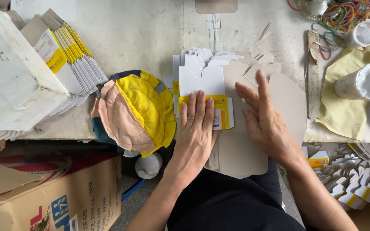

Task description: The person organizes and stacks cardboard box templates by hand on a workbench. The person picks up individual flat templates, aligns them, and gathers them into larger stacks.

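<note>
Both hands, left (197, 122) and right (264, 117), lie flat and released on the fanned carton blanks (219, 81).

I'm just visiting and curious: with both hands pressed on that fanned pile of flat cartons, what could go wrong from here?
1. The fanned stack of flat white-and-yellow cardboard cartons juts past the table edge; if the left hand or right hand eases off, it may slide into the lap.
2. The open white plastic cup stands close on the right; an elbow could tip it.
3. The round yellow and peach fabric cap overhangs the edge and might drop.
</note>
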